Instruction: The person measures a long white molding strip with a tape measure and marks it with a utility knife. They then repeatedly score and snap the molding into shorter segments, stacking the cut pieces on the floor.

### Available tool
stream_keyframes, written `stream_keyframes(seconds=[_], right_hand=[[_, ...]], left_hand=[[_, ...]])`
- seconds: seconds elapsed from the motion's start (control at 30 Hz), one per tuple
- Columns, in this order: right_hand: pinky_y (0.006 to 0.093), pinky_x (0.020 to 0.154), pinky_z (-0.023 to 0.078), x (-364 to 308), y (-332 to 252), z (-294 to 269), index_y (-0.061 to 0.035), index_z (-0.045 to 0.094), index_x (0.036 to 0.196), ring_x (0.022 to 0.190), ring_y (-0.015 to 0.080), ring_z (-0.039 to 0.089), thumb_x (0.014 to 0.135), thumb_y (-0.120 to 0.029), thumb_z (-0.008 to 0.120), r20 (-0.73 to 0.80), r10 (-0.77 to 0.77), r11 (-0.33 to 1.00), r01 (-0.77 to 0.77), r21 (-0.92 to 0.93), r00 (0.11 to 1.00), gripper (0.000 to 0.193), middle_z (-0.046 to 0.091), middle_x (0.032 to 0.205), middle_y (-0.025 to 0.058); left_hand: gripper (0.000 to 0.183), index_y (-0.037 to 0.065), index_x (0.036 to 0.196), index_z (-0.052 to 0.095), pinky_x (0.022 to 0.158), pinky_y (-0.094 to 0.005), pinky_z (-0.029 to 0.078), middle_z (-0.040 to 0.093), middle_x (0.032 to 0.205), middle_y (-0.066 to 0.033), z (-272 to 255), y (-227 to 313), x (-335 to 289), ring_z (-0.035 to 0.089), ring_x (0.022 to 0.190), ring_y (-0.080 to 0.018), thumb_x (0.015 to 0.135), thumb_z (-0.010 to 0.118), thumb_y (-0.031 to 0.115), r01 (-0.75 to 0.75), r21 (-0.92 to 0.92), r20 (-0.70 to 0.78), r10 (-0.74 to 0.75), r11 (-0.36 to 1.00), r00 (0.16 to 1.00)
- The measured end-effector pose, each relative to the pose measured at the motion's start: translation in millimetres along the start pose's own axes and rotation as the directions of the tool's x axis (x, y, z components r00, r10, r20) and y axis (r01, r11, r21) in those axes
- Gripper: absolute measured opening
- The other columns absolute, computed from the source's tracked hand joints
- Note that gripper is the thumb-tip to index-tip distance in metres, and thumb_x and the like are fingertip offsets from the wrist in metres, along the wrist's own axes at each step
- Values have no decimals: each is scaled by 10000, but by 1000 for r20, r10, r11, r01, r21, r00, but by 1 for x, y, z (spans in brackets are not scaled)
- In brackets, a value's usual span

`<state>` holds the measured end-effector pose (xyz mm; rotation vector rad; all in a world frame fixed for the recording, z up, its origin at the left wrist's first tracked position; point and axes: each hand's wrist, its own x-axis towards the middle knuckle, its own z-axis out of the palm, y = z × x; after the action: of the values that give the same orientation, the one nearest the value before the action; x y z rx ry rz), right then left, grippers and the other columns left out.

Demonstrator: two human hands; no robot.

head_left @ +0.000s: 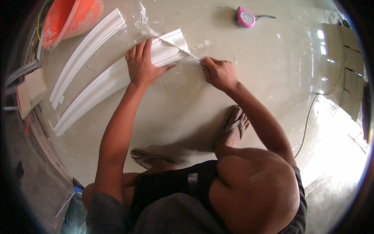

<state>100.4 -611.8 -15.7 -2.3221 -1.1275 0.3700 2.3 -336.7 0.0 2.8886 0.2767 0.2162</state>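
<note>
A white grooved moulding strip [95, 87] lies slantwise on the floor. My left hand [142, 64] grips it near its right end, fingers over the far edge and thumb spread along the near edge. In my right hand [220, 72] is the end of a thin, long saw blade [178, 47], closed in a fist. The blade lies across the moulding close to its right end; its teeth are too small to make out. Beyond this piece, a second white moulding strip [83, 50] rests on the floor, untouched.
An orange bucket [72, 23] is at the far left. White dust [144, 23] is scattered on the floor [280, 78] beyond the moulding. A pink tape measure [246, 18] lies at the far right. A pale cable [309, 113] runs along the right, by stacked boxes [352, 78]. My sandalled feet are close by.
</note>
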Motion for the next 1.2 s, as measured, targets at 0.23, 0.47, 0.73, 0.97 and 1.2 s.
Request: stream_keyframes(seconds=[0.23,0.47,0.73,0.97,1.2], right_hand=[[388,635,627,-75,25,-45,-124,704,1031,740,277,757,889,-40,729,-54,19,999,-21,-31,998,167,745,870,79],[495,621,569,9,-6,-2,-128,614,1044,694,380,694,891,-103,661,11,27,999,-26,-37,1000,162,700,846,129],[398,642,612,-66,20,-34,-81,687,994,736,299,752,917,-42,715,-73,47,999,-47,10,996,90,742,885,117],[468,622,574,1,-9,-9,-87,625,1004,704,405,688,943,-93,653,1,40,999,-40,34,999,67,700,855,165],[489,573,556,-51,16,-24,-132,631,1037,669,382,689,925,-119,658,-88,35,999,-32,43,995,116,710,819,113]], left_hand=[[1079,68,1410,559,1053,-513,393,620,1296,-133,3,-2,2,563,1197,-334,577,925,646,-63,-9,-108,62,998,992],[1066,60,1390,567,1039,-514,403,621,1267,-104,4,-4,-2,562,1176,-338,581,918,659,-19,-33,-63,17,999,998],[1090,49,1406,557,1046,-518,399,610,1282,-124,4,-3,0,557,1183,-339,581,922,661,-51,-1,-81,51,999,995],[1085,63,1417,552,1055,-502,397,616,1291,-121,3,-8,-1,564,1184,-339,585,919,654,-31,15,-65,32,999,997],[1071,64,1404,559,1043,-510,398,620,1277,-111,4,-3,2,567,1178,-331,590,916,661,-36,-11,-64,35,999,997]])
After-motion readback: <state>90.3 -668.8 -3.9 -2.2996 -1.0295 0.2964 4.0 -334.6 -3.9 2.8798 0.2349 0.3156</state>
